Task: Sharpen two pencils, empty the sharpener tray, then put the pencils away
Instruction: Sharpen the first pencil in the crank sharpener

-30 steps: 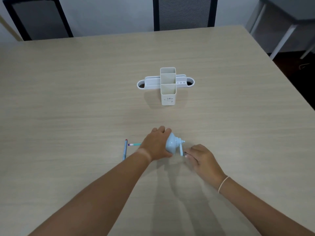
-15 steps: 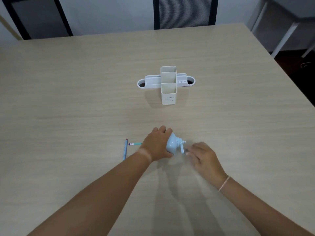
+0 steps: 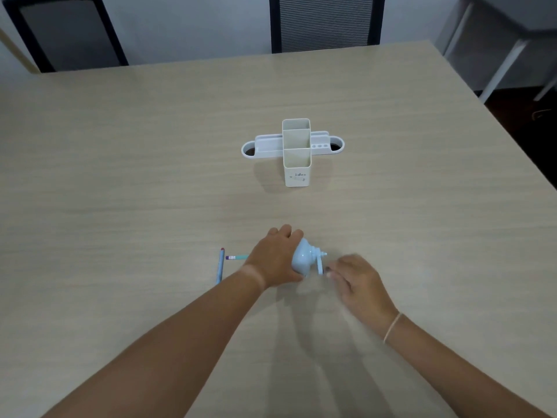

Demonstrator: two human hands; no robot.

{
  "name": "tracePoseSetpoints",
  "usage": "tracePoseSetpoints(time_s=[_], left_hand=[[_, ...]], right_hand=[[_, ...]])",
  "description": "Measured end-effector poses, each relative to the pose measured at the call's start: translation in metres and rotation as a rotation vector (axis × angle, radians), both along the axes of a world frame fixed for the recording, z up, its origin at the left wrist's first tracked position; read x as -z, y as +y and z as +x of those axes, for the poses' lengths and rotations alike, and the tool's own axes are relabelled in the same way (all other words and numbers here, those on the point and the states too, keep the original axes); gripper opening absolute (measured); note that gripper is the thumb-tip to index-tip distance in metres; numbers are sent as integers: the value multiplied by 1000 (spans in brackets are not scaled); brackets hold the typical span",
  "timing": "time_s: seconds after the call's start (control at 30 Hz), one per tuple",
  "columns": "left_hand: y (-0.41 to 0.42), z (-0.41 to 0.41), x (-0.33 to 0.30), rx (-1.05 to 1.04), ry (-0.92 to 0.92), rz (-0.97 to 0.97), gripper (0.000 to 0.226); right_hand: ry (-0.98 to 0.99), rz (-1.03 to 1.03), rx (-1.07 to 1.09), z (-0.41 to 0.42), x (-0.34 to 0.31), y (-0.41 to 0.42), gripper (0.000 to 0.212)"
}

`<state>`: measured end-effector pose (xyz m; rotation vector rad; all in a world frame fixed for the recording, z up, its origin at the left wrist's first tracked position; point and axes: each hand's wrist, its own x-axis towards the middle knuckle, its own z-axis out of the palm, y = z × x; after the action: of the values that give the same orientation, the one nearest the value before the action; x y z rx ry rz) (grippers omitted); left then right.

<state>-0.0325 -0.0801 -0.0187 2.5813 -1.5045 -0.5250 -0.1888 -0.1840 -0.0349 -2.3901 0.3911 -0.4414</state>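
The sharpener is gripped on the table by the left hand. Its crank is pinched by the blurred right hand. One pencil lies left of it; a second sticks out from under the left hand. The organizer stands farther back, its compartments seen empty.
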Motion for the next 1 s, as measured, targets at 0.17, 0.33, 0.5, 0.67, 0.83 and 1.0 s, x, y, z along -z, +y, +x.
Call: tracePoseSetpoints(time_s=[0.17, 0.33, 0.5, 0.67, 0.83, 1.0], left_hand=[[0, -1, -1, 6, 1, 10, 64], [1, 0, 0, 9, -10, 5, 64], [1, 0, 1, 12, 6, 13, 62], [0, -1, -1, 10, 0, 10, 63], [1, -1, 0, 3, -7, 12, 65], [0, -1, -1, 8, -15, 21, 65]], right_hand=[[202, 17, 115, 64, -7, -34, 15], [344, -19, -25, 18, 13, -1, 13], [-10, 8, 25, 14, -12, -10, 18], [349, 14, 87, 62, 7, -31, 17], [211, 19, -20, -3, 7, 7, 13], [42, -12, 131, 48, -12, -26, 13]])
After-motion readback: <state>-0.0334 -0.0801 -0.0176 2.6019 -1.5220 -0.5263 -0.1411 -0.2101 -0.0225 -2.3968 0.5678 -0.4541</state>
